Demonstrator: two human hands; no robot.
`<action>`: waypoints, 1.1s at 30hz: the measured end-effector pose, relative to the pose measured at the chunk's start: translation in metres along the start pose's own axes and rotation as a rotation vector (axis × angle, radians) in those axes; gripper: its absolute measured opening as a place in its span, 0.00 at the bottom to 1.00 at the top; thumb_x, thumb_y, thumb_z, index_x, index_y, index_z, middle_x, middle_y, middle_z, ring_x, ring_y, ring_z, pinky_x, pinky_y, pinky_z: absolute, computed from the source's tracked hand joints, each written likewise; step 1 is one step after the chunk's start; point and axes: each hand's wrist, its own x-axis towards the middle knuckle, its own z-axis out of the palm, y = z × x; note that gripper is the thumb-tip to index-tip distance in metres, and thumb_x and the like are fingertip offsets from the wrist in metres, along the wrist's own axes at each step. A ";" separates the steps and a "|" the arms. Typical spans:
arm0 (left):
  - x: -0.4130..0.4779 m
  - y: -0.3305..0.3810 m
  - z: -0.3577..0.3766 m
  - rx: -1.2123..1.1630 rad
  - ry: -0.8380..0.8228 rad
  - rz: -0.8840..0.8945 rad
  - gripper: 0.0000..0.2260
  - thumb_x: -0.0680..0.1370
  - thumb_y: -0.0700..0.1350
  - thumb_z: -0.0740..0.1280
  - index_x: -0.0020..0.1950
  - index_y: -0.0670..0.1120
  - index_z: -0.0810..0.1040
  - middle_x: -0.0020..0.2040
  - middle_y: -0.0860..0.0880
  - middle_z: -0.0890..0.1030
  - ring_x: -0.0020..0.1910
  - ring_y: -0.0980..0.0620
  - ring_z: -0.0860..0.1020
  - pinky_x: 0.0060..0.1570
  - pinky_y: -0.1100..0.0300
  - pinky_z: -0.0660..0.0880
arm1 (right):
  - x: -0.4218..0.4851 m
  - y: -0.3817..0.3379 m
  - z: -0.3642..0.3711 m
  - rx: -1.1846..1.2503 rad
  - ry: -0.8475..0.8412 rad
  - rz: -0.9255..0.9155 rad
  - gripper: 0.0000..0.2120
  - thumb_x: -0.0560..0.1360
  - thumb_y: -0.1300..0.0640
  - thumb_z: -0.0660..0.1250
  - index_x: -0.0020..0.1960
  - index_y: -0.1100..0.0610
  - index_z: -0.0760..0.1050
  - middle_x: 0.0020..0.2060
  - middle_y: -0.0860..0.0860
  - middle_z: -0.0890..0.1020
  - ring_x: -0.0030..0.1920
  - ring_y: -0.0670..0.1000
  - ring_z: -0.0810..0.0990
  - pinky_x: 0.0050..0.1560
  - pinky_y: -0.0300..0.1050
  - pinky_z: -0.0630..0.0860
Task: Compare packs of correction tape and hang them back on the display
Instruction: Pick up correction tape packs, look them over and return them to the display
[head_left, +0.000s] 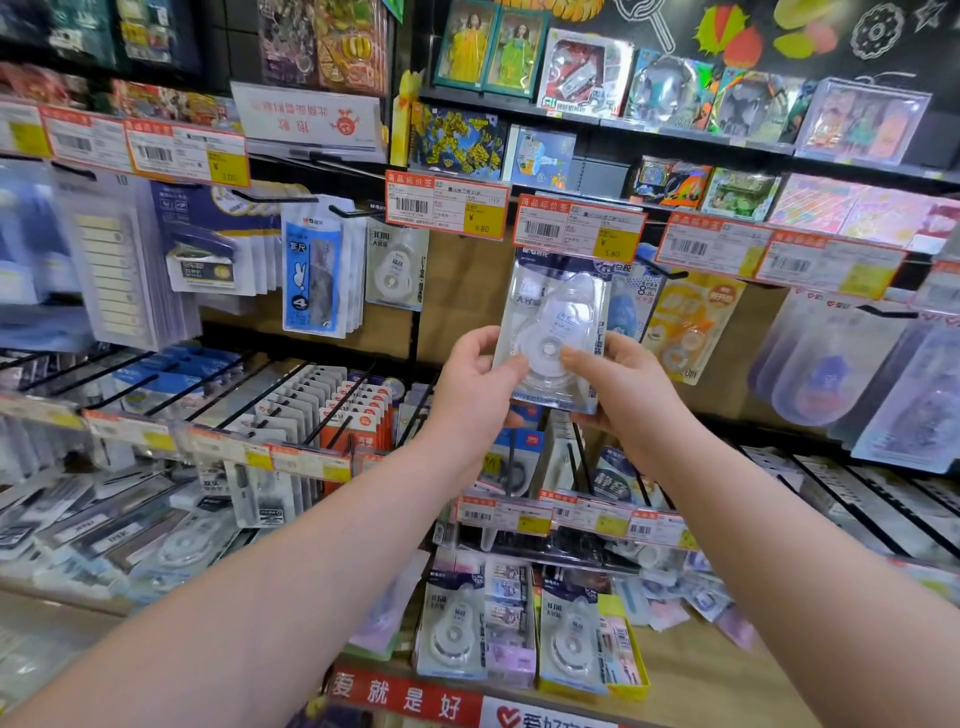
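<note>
Clear plastic blister pack held upright before display, top edge just under orange price tag; whether on hook, cannot tell. Bare brown backboard leaves room on left; yellow pack hangs close on right. Left hand pinches left edge, thumb on front. Right hand grips right edge, thumb near reel. Pack contents: white teardrop dispenser, round reel low, blue-white card.

clear-and-white correction tape pack | orange-and-yellow price tag | yellow-orange pack
</note>
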 end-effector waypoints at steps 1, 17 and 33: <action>0.003 -0.001 0.001 0.030 0.004 -0.002 0.11 0.80 0.41 0.62 0.61 0.52 0.68 0.53 0.50 0.81 0.48 0.51 0.79 0.30 0.64 0.73 | 0.003 0.000 0.000 -0.011 0.009 0.009 0.13 0.76 0.55 0.67 0.60 0.53 0.73 0.49 0.49 0.82 0.45 0.49 0.83 0.35 0.40 0.79; 0.053 -0.026 0.014 0.242 0.078 -0.014 0.16 0.79 0.43 0.64 0.64 0.57 0.67 0.53 0.44 0.79 0.51 0.45 0.80 0.45 0.54 0.77 | 0.047 0.014 0.001 -0.141 0.036 0.020 0.14 0.78 0.56 0.65 0.62 0.51 0.68 0.53 0.48 0.76 0.48 0.48 0.78 0.30 0.39 0.75; 0.082 -0.034 0.014 0.333 0.076 -0.071 0.18 0.79 0.43 0.64 0.68 0.53 0.66 0.52 0.48 0.79 0.46 0.50 0.78 0.43 0.57 0.73 | 0.070 0.020 0.002 -0.274 0.049 0.027 0.24 0.77 0.54 0.65 0.71 0.53 0.62 0.53 0.47 0.71 0.50 0.49 0.73 0.49 0.49 0.78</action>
